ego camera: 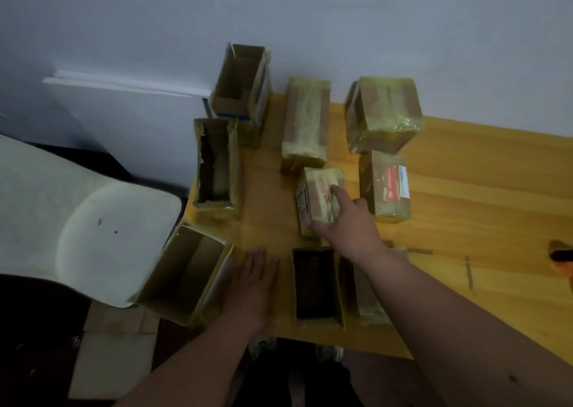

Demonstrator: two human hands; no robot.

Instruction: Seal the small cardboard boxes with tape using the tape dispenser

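While four boxes at the back and middle of the yellow counter [465, 170] look taped over, among them the long box [305, 121] and the square box [383, 115], several are not yet closed: the tall open box [240, 80], the torn open box [217, 164], the near-left open box [186, 273] and the dark open box [316, 285]. By my reckoning the job is about half done. No tape dispenser can be made out with certainty. The right hand [347, 223] grips the small wrapped box [321, 198], forefinger stretched along its top, thumb at its near corner. The left hand [254, 282] lies flat on the counter, fingers [260, 260] straight and close together, holding nothing.
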